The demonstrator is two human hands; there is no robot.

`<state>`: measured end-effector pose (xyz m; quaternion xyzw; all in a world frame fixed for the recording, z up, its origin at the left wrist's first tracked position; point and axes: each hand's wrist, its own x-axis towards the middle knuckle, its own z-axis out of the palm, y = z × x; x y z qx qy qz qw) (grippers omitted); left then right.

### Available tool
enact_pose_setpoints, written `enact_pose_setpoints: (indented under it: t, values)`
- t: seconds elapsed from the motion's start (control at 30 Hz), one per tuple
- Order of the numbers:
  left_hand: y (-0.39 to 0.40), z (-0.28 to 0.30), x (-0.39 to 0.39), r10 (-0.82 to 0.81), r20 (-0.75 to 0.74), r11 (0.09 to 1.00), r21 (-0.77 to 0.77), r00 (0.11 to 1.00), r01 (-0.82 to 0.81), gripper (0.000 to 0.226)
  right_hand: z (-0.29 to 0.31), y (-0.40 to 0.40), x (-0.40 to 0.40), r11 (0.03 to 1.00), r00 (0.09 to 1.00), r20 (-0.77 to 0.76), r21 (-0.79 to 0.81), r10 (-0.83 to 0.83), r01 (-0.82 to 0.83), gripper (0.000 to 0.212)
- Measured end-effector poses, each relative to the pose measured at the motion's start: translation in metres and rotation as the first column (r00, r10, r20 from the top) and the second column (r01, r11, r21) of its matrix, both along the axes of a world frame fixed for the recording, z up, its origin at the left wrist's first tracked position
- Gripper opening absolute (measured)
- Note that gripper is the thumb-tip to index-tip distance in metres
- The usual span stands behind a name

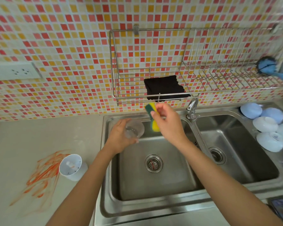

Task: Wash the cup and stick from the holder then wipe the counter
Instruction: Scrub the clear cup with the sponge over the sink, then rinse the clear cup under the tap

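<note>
My left hand (pixel 119 137) grips a clear plastic cup (pixel 135 129) over the back left corner of the left sink basin (pixel 170 176). My right hand (pixel 167 121) holds a yellow and green sponge (pixel 152 116) just right of the cup, a little above the basin. A white holder (pixel 72 167) stands on the beige counter (pixel 23 144) left of the sink, with a small stick lying inside it. Orange smears (pixel 46 172) cover the counter beside the holder.
A wire wall rack (pixel 129 95) hangs above the sink with a black cloth (pixel 165 87) on it. The tap (pixel 192 108) stands between the two basins. Several white and blue bowls (pixel 266 126) lie upside down at the right. A blue brush (pixel 266 65) rests on the rack's right end.
</note>
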<state>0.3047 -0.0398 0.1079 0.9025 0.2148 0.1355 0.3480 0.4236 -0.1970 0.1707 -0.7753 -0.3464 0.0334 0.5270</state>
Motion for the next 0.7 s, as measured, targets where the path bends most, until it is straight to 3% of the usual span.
enact_pose_setpoints:
  t: [0.17,0.3,0.53,0.63,0.7]
  values:
    - [0.003,0.003,-0.007,-0.023,0.0,0.999,-0.03,1.0,0.023,0.091,0.056,0.036,0.012,0.983,0.996,-0.087,0.176,-0.034,0.049,0.005]
    - [0.008,0.0,-0.011,-0.046,0.032,0.998,-0.041,0.998,0.047,0.088,0.073,0.07,0.027,0.979,0.99,-0.114,0.178,-0.084,0.103,0.003]
    - [0.017,-0.004,-0.012,-0.026,-0.001,0.997,-0.066,1.0,0.026,0.093,0.065,0.121,0.057,0.98,0.985,-0.059,-0.126,-0.164,0.156,0.019]
    - [0.018,-0.006,-0.014,-0.023,0.002,0.995,-0.093,1.0,0.023,0.093,0.056,0.131,0.065,0.952,0.988,-0.01,-0.272,-0.151,0.143,0.014]
    - [0.016,-0.007,-0.016,-0.016,-0.001,0.993,-0.114,1.0,0.016,0.093,0.052,0.135,0.07,0.924,0.99,0.059,-0.356,-0.128,0.14,0.028]
